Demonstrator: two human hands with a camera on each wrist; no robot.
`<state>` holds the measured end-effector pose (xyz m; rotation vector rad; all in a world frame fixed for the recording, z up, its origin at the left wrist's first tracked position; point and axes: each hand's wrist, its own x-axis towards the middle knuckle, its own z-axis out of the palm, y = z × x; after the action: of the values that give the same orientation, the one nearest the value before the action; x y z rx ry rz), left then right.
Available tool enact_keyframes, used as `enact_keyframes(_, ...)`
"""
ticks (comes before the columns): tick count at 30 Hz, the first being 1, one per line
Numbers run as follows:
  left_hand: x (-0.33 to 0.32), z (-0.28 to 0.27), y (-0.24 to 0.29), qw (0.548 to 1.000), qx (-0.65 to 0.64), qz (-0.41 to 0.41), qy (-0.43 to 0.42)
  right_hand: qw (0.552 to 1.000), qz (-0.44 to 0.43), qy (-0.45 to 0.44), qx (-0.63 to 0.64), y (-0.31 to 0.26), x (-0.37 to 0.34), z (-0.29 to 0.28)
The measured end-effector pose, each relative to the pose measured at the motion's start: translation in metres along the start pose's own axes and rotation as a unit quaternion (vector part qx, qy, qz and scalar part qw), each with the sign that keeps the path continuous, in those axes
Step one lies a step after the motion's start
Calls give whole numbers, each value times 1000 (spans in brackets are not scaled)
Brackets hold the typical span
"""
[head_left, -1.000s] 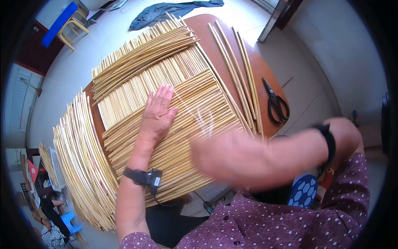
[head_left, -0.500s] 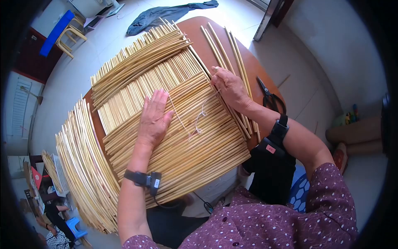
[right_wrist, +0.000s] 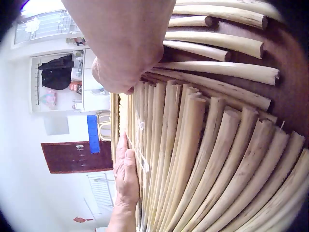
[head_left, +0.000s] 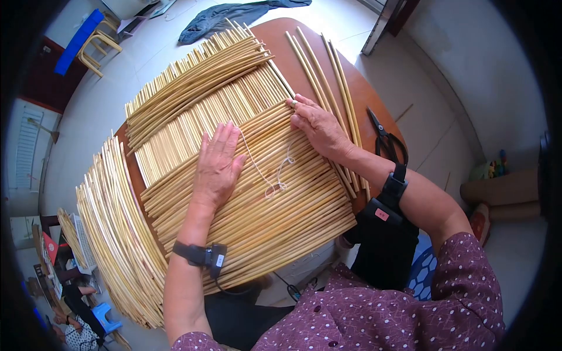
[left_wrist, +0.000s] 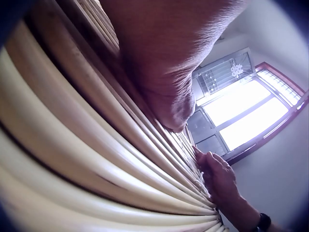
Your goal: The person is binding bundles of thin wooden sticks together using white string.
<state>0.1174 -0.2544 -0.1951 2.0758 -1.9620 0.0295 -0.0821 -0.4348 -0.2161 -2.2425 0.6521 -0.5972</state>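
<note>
A layer of peeled, straw-coloured sticks [head_left: 281,216] lies side by side across the table, over an upright-running layer of similar sticks [head_left: 216,111]. My left hand [head_left: 218,155] rests flat on the sticks, fingers straight and close together. A thin white string [head_left: 256,164] runs from beside its fingertips and ends in loose loops on the sticks. At the right edge, my right hand [head_left: 322,130] touches the stick ends near the far corner of this layer. Its fingers reach forward along that edge. The right wrist view shows the row of cut ends [right_wrist: 227,113] close by.
A loose bundle of sticks [head_left: 193,88] lies across the far part. More long sticks [head_left: 120,228] are piled at the left. At the right lie several separate sticks [head_left: 345,99] and black-handled scissors [head_left: 386,140] on the brown table [head_left: 275,35].
My right hand, blurred over the near sticks at first, has moved away to the right edge, then slightly inward against the stick ends. The string now lies loose. My left hand stays in place.
</note>
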Motion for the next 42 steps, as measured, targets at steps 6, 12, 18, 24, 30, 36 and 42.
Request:
enact_keyframes(6,1,4,-2,1000,-19,-20,-13,1000,-1,6,22,-2,1,-4)
enact_keyframes(12,0,2,-1,997,-57,-46,-15,985,-77,70,139,-69,4,-25)
enact_keyframes(18,-3,7,-5,999,11,-25,-29,932,-138,-232,242,-196,-59,-48)
enact_keyframes(24,-3,6,-4,999,-2,-28,-16,961,-171,-167,140,-174,-59,10)
enact_keyframes(30,2,12,-6,999,7,-11,-29,978,-67,-129,147,-153,-51,34)
enact_keyframes(36,3,4,1,1000,-18,-15,-14,976,-80,-108,170,-154,-52,40)
enact_keyframes(42,6,-16,-7,998,53,1,27,960,10,-125,250,-158,-45,17)
